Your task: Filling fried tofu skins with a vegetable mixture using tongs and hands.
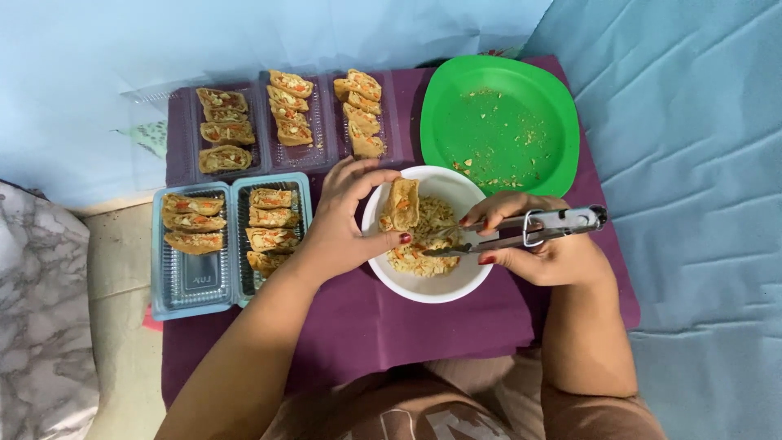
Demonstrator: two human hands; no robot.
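A: What lies at the left edge of the surface [366,326]?

B: Two clear trays [195,281] holding filled rolls; further trays [322,155] line the far edge.

A: State of the left hand [346,224]?

B: Fingers closed around one filled pastry pocket [401,204], held upright over the white bowl [456,281] near the surface centre.

A: And the right hand [542,248]?

B: Closed on metal tongs [521,230], tips resting in the shredded filling [428,244] inside the bowl.

A: At the far right corner?

B: A green plate [562,114] bearing crumbs.
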